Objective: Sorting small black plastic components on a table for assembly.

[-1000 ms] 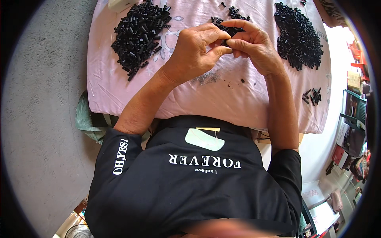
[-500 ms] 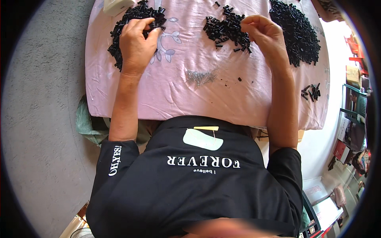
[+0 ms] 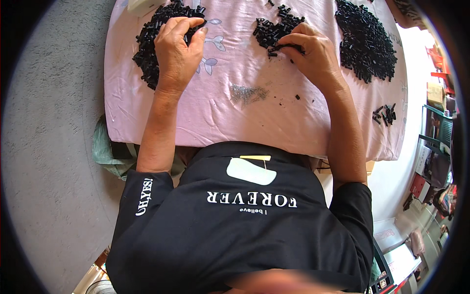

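My left hand (image 3: 177,58) is over the left pile of small black tube-shaped pieces (image 3: 146,59). Its thumb and forefinger come together near the pile's right edge, on a small black piece (image 3: 204,23). At the middle pile of the same pieces (image 3: 267,34), my right hand (image 3: 313,55) curls its fingers, with a dark piece or several pieces (image 3: 293,47) under the fingertips. How many it holds is hidden. Between the hands and nearer me lies a scatter of tiny silvery pins or bits (image 3: 248,93).
A wide black pile (image 3: 367,44) lies at the right of the pink cloth-covered table (image 3: 210,122). Nearer me on the right is a small cluster of longer black pieces (image 3: 386,115). A white object (image 3: 142,6) stands at the far left. Shelves with boxes (image 3: 435,112) are beyond the right edge.
My right hand has moved left and a little nearer me, its fingers now over the middle pile's near edge. My left hand has shifted slightly right.
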A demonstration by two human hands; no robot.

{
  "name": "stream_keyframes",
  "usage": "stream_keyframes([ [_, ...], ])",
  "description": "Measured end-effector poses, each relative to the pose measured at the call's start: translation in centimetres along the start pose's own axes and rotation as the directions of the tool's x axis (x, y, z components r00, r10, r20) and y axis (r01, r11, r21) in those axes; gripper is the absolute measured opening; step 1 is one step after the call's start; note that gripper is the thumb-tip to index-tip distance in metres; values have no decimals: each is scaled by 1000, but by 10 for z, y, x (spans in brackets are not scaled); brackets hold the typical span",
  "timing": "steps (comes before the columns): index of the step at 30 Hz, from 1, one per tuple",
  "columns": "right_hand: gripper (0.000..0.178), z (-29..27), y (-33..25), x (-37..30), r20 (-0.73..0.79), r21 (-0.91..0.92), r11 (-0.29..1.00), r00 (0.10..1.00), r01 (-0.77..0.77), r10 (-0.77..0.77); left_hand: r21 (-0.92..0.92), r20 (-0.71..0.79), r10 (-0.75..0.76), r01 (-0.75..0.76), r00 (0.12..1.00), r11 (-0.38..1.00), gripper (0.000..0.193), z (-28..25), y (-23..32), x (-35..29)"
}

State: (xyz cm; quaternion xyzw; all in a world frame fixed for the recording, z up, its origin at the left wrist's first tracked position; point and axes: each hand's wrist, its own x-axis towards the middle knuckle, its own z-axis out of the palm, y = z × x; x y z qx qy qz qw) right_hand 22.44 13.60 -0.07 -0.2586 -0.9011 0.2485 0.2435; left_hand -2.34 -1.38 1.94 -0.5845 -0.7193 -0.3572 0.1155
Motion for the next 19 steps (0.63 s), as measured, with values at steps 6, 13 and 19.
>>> stream_keyframes([
  [6,10,2,-3,0,-14,-121,992,999,31,-33,-70,36,25,-22,999,997,14,8,20,-2],
  [13,5,-2,-3,1,-37,-8,997,996,75,-76,-217,131,112,-82,985,973,15,17,48,-7],
  [19,11,-14,-1,6,-22,47,998,999,34,-33,-260,189,153,-101,970,960,13,22,56,-6],
])
